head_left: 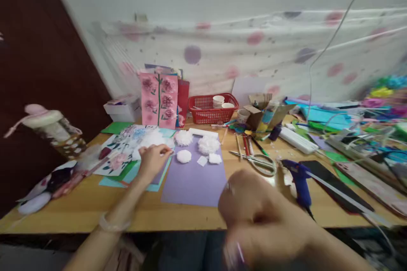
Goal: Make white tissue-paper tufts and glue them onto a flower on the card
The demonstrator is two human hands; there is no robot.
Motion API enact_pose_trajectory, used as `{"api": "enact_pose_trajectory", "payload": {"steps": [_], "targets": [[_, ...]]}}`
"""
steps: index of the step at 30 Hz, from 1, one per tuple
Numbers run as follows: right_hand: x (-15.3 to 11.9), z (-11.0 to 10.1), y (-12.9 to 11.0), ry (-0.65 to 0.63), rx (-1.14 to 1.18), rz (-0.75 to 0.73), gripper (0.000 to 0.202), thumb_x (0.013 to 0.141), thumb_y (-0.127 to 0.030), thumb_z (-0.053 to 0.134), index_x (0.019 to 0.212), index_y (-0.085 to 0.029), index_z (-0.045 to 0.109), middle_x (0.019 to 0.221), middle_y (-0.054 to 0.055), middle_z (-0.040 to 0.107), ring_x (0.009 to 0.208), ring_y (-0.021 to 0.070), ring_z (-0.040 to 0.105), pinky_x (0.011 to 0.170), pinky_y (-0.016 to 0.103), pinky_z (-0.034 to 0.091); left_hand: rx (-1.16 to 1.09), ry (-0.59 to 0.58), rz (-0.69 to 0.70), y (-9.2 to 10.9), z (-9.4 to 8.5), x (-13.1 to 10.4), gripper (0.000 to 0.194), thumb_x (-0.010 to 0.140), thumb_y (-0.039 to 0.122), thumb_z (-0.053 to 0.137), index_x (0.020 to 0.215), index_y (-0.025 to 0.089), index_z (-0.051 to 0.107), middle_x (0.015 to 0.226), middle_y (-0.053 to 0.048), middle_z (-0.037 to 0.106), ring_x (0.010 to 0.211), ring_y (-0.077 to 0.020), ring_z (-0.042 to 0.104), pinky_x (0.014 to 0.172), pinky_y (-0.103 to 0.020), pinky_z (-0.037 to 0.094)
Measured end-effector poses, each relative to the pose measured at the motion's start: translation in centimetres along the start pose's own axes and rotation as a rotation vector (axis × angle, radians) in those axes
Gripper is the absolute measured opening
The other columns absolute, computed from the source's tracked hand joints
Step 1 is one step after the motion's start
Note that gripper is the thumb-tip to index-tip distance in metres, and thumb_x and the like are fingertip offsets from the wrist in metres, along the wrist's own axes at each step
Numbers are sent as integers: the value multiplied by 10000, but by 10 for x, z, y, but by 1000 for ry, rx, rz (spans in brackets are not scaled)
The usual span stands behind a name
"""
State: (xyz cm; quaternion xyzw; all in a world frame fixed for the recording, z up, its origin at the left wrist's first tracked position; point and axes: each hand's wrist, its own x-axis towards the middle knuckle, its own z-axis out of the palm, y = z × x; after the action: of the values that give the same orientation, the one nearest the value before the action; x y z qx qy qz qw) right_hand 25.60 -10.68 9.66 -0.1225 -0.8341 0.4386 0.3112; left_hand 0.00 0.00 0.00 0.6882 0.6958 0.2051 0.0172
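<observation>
My left hand (153,161) is over the papers left of the purple sheet (193,186), its fingers pinched on something too small to make out. Near the camera, my right hand (251,216) is blurred, with its fingers curled in; whether it holds anything is hidden. On the purple sheet lie two fluffy white pompoms (208,145), a smooth white round piece (183,156) and small white squares (202,161). White fluffy material (152,137) rests on the papers just behind my left hand.
Scissors (262,165) and a blue glue gun (300,184) lie to the right, beside a black flat object (337,186). Behind stand a red basket (213,115) with cups, a cardboard box (254,116) and pink flower cards (159,101). A bottle (54,129) stands at left.
</observation>
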Motion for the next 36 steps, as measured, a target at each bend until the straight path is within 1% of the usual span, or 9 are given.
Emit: {"api": "enact_pose_trajectory", "payload": {"steps": [5, 8, 12, 15, 18, 22, 26, 29, 36], "targets": [[21, -57, 83, 547, -493, 307, 527, 970, -485, 337, 624, -169, 579, 392, -47, 453, 342, 87, 428, 405, 197, 320, -3, 106, 8, 3, -8, 17, 226, 844, 288, 586, 1021, 225, 712, 1185, -109, 664, 1161, -354, 490, 916, -493, 264], [26, -67, 130, 622, -569, 317, 407, 984, -383, 287, 803, -165, 579, 429, -47, 474, 400, 121, 485, 493, 224, 373, -68, -8, 158, 34, 13, 17, 156, 861, 311, 590, 853, 279, 743, 1048, -37, 713, 1096, -280, 537, 912, -442, 298], [15, -60, 166, 582, -653, 327, 279, 937, -268, 320, 933, -160, 577, 499, -18, 541, 461, 157, 536, 531, 249, 376, -125, -127, 284, 69, 45, 15, 183, 822, 401, 641, 883, 256, 735, 1020, -62, 697, 1077, -293, 535, 886, -428, 346], [1, -54, 177, 523, -679, 333, 257, 917, -240, 349, 991, -174, 586, 526, -16, 574, 448, 157, 544, 518, 248, 375, -156, -156, 308, 76, 56, 14, 124, 792, 329, 677, 865, 239, 720, 1061, -69, 673, 1100, -307, 517, 891, -446, 351], [-6, -52, 184, 527, -687, 348, 274, 942, -260, 338, 951, -177, 599, 599, 17, 619, 510, 172, 586, 533, 258, 396, -189, -186, 318, 73, 58, 13, 59, 789, 246, 665, 742, 240, 700, 1050, -33, 684, 1090, -283, 525, 889, -440, 351], [-4, -51, 190, 510, -682, 322, 244, 942, -288, 399, 942, -171, 613, 775, 70, 646, 684, 195, 615, 641, 296, 451, -328, -136, 309, 64, 57, 14, 72, 814, 181, 617, 785, 230, 661, 942, -7, 706, 1056, -238, 553, 907, -418, 337], [0, -49, 191, 383, -743, 231, 224, 912, -288, 507, 1070, -182, 625, 1045, 129, 604, 1005, 257, 549, 866, 404, 447, -370, -8, 321, 54, 58, 18, 64, 810, 169, 640, 786, 223, 663, 866, -7, 708, 1008, -239, 585, 928, -446, 293], [1, -45, 192, 265, -808, 257, 268, 866, -329, 600, 1104, -211, 638, 1173, 145, 567, 1111, 311, 474, 921, 491, 412, -350, 48, 352, 51, 61, 20, 87, 786, 231, 705, 711, 216, 664, 796, -5, 715, 973, -243, 593, 910, -453, 288], [2, -35, 194, 185, -838, 278, 132, 841, -280, 643, 937, -192, 668, 1212, 133, 580, 1132, 326, 435, 939, 516, 389, -263, 67, 649, 52, 53, 12, 285, 912, 228, 547, 643, 191, 634, 700, 20, 709, 850, -182, 633, 940, -453, 356]]}}
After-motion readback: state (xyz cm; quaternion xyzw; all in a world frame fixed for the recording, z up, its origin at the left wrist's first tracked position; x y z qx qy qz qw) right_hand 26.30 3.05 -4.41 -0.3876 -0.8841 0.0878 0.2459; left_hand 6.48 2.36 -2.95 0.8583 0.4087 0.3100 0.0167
